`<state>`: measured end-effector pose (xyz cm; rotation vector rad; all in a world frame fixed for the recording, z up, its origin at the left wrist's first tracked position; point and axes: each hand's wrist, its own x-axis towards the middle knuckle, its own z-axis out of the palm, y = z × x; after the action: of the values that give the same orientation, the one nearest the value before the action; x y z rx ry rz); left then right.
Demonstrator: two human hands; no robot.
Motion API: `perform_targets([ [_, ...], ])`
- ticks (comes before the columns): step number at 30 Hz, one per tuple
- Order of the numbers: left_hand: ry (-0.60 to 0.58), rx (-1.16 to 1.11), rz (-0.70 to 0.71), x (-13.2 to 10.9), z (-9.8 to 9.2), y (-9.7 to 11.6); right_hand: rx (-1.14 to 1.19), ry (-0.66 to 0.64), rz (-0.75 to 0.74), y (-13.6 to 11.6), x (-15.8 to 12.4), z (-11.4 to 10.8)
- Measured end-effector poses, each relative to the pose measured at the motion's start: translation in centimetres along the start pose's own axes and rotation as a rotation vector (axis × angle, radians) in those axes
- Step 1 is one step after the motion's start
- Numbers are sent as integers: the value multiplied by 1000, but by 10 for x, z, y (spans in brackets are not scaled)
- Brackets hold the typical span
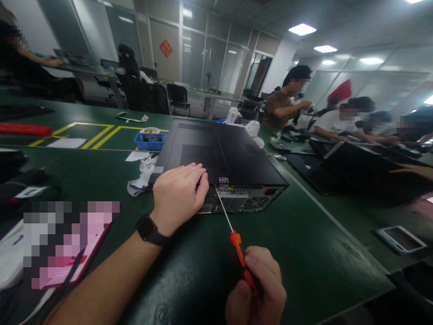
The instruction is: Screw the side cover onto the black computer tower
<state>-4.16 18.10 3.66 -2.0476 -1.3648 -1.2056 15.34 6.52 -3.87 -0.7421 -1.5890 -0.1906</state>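
Note:
A black desktop computer case [216,151] lies flat on the green table [304,253], its rear panel with fan grille and ports facing me. My left hand [179,194], with a dark watch on its wrist, rests on the near left corner of the case lid, fingers curled over the edge. My right hand [259,289] is closed around the orange handle of a screwdriver [237,239]. The thin metal shaft runs up and left, and its tip touches the upper edge of the rear panel, just right of my left fingers.
A blue tray [149,141] with a tape roll and a crumpled white cloth [144,176] lie left of the case. Yellow lines mark the table. Several people work at the right on other dark cases [355,169]. A small tablet-like device [401,239] lies at the right.

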Motion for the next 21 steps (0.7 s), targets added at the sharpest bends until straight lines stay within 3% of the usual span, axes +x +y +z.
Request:
perform_targets([
  [5, 6, 4, 11, -1, 1, -1, -146, -44, -69, 1, 2, -2],
  [9, -11, 3, 1, -1, 1, -1, -30, -23, 6, -2, 4, 0],
  [21, -26, -12, -14, 0, 0, 0, -50, -31, -32, -1, 9, 0],
])
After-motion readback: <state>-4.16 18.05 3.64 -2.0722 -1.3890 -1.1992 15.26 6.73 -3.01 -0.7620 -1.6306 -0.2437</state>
